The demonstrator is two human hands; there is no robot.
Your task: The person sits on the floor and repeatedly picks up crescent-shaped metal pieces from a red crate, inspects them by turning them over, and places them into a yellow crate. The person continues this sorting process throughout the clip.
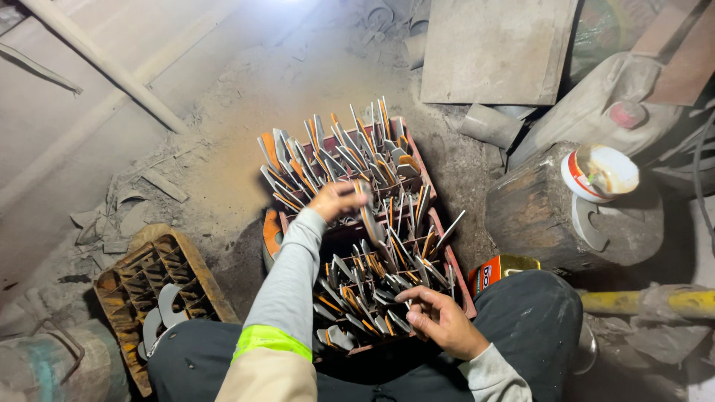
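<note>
Dark trousers over the person's knees [536, 327] fill the bottom of the view, with a grey sleeve and a yellow-green cuff band [269, 341] just above them. Reaching forward along that sleeve, the left hand [335, 201] is over the middle of a reddish crate [418, 160], its fingers [344, 187] pinched round one flat metal piece [366, 212] that stands on edge among the rest. Lower down, the right hand [441, 318] rests at the near end of the same crate, fingers curled narrowly onto the tips of the grey and orange metal pieces [372, 283] there; whether it actually grips one I cannot tell. Those pieces stand packed upright or tilted in the crate's compartments, filling both the far half and the near half. On the dusty floor [223, 126] to the left lies a second, orange-brown grid crate [141, 279], with a few curved grey pieces in its lower cells. On the right stands a wooden block [536, 216], and on it a white tub with a red band [599, 173] beside a curved metal piece. A yellow bar [655, 301] lies near the right knee.
</note>
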